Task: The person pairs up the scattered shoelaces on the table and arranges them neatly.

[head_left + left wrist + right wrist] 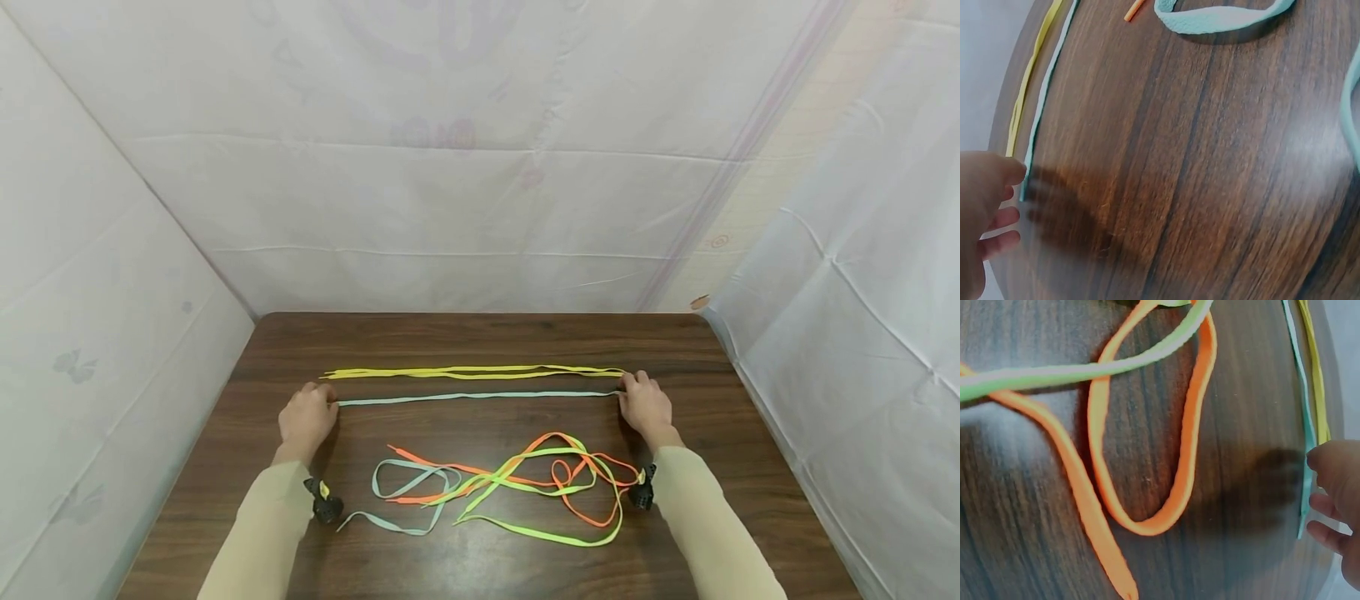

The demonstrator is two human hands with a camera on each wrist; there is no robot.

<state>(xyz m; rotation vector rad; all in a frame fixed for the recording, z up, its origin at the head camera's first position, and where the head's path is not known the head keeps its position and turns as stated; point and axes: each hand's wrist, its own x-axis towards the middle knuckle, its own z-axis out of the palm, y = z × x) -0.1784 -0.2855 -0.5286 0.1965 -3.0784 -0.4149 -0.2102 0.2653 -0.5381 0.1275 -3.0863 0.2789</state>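
A light blue flat shoelace (pixel 480 395) runs almost straight from side to side across the table. My left hand (pixel 307 414) pinches it near its left end; in the left wrist view the tip of this shoelace (pixel 1023 190) sticks out past the thumb. At the other end my right hand (pixel 647 404) pinches it, with a short tail showing below the thumb in the right wrist view. Just beyond lie yellow shoelaces (pixel 480 368), stretched out roughly parallel, their right end close to my right fingers. Some fingertips are hidden behind the hands.
Nearer my body lies a loose tangle: an orange shoelace (pixel 592 520), a neon green shoelace (pixel 555 538) and another light blue shoelace (pixel 390 524). The brown wooden table (pixel 480 333) meets white sheeting (pixel 480 208) at its back and sides.
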